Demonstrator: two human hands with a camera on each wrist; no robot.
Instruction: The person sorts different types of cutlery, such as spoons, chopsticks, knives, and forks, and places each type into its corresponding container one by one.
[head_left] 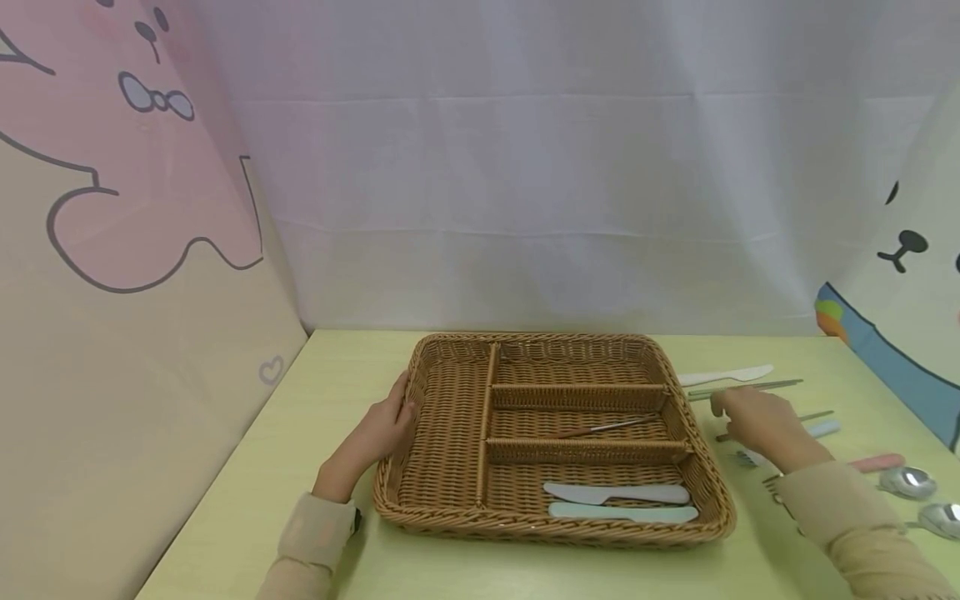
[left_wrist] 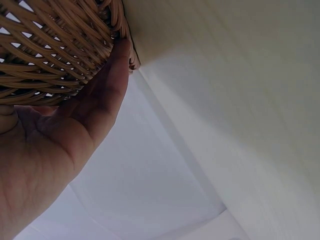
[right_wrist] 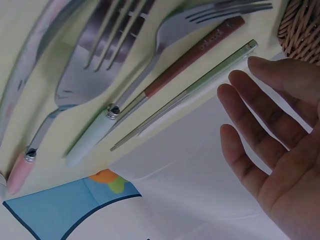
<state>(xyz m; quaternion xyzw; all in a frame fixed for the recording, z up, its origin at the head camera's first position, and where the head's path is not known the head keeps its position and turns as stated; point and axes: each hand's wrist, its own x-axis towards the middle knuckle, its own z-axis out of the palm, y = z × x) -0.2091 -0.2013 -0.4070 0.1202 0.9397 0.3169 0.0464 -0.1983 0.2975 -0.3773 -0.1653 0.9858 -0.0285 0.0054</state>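
Note:
A brown wicker tray (head_left: 517, 525) with dividers lies on the table. My left hand (head_left: 384, 429) grips its left side, thumb over the rim and fingers along the outer wall. My right hand (head_left: 761, 421) hovers right of the tray with loosely bent fingers and nothing in them. Nearest to its fingertips is a pair of green chopsticks (right_wrist: 220, 67). Red-brown chopsticks (right_wrist: 195, 55) and a fork with a pale green handle (right_wrist: 92, 135) lie beside them. Inside the tray, brown chopsticks (head_left: 611, 427) lie in the middle right compartment, and two table knives (head_left: 645, 494) in the front one.
A white knife (head_left: 731, 375) lies behind the green chopsticks. Farther right are a pink-handled fork (right_wrist: 22, 170) and two spoons (head_left: 907, 482). A white curtain (head_left: 525, 208) hangs behind the table, with printed cloth on both sides.

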